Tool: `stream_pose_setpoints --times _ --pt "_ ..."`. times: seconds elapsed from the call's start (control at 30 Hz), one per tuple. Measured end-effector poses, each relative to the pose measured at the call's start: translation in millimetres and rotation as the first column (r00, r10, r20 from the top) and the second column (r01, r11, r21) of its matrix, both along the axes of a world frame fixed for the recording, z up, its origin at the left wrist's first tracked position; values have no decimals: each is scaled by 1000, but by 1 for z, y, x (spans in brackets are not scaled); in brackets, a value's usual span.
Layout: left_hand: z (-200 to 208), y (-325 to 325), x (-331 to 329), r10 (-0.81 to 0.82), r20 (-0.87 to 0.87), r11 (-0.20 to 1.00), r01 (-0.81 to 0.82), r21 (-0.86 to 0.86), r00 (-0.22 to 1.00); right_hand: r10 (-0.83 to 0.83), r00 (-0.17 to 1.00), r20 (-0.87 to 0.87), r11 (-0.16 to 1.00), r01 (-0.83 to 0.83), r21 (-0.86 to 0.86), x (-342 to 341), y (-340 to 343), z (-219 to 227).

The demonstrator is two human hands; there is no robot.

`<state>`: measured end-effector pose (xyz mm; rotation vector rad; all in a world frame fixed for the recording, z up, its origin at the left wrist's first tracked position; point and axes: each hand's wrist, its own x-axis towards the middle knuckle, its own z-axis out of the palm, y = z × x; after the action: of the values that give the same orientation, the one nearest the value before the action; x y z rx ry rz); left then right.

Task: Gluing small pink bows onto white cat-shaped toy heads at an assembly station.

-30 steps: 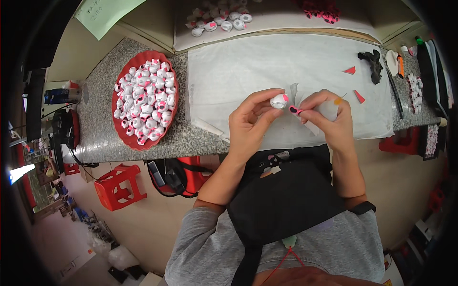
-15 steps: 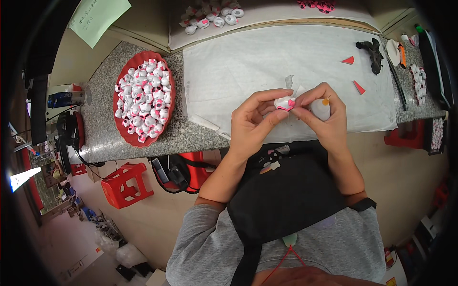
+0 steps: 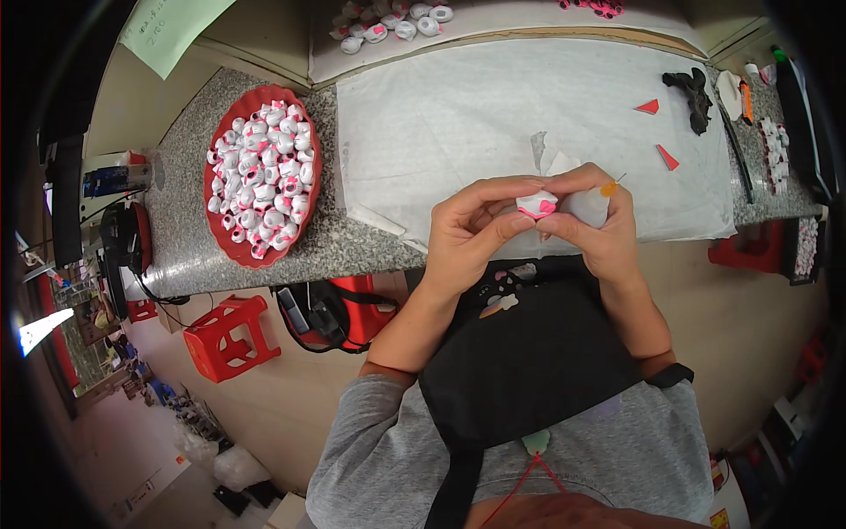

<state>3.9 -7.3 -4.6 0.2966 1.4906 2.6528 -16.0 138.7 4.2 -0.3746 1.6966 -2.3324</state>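
Above the near edge of the table my left hand (image 3: 467, 227) pinches a small white figurine head with a pink bow (image 3: 538, 205) between thumb and fingers. My right hand (image 3: 608, 240) has its thumb and fingertips at the other side of the same piece. Tucked in the right palm is a translucent glue bottle (image 3: 588, 207), its orange needle tip sticking up past the fingers. Scraps of white paper (image 3: 561, 162) lie just beyond the hands on the white sheet (image 3: 441, 123).
At left stands a red scalloped tray (image 3: 218, 132) heaped with similar white-and-pink pieces. More white pieces (image 3: 405, 29) sit on the back shelf. Red triangular scraps (image 3: 667, 158) and a crumpled black item (image 3: 690, 99) lie at right. A red stool (image 3: 231, 339) is on the floor.
Both hands have shifted slightly, and the right fingers now meet the piece more closely from the right. The glue bottle's needle tip has swung to point up and right.
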Motion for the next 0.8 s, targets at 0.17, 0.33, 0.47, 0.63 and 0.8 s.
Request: stream_pose_setpoints --times 0.17,0.33,0.47,0.63,0.8 --pt "-4 -3 0 15 -74 997 -20 -72 997 -22 1000 -14 1000 22 6 2 -1 -1" --pt "4 3 0 35 32 999 -33 -43 999 -46 999 23 999 46 6 2 -4 1" --pt "1 0 -1 6 28 999 -5 -46 1000 -22 997 74 999 19 31 0 -2 3" --pt "-3 5 4 80 -23 992 -82 -94 997 -26 998 59 999 25 23 1 -2 2" --pt "-5 9 2 95 -28 990 -97 -103 995 -25 997 71 999 24 25 -1 0 -2"
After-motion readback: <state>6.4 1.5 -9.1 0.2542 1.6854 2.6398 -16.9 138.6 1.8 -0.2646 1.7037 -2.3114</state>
